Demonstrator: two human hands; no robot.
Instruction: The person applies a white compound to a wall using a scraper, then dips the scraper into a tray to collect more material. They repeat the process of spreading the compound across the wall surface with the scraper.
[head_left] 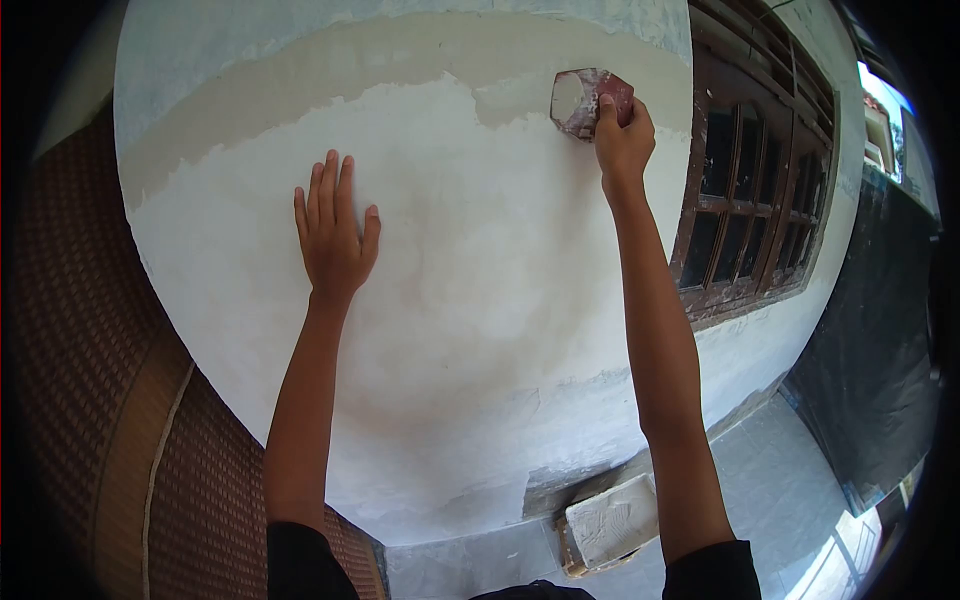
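My right hand (625, 145) grips a dark red putty spreader (617, 93), its face smeared with white putty, against the upper right of the wall (450, 260). The thumb lies along the tool while the other fingers are hidden behind it. To the left, my left hand (338, 225) is open, fingers stretched upward, its palm toward the wall. Around both hands the wall has a smooth whitish coat. Above it runs a darker beige band (330, 72) with a ragged lower edge.
Right of the wall surface is a brown wooden window (745, 170) with glass panes. On the grey tiled floor (760, 480) lies a tray (612, 520) with white putty. A woven brown panel (80, 300) borders the left side, and a dark sheet (880, 340) hangs at the right.
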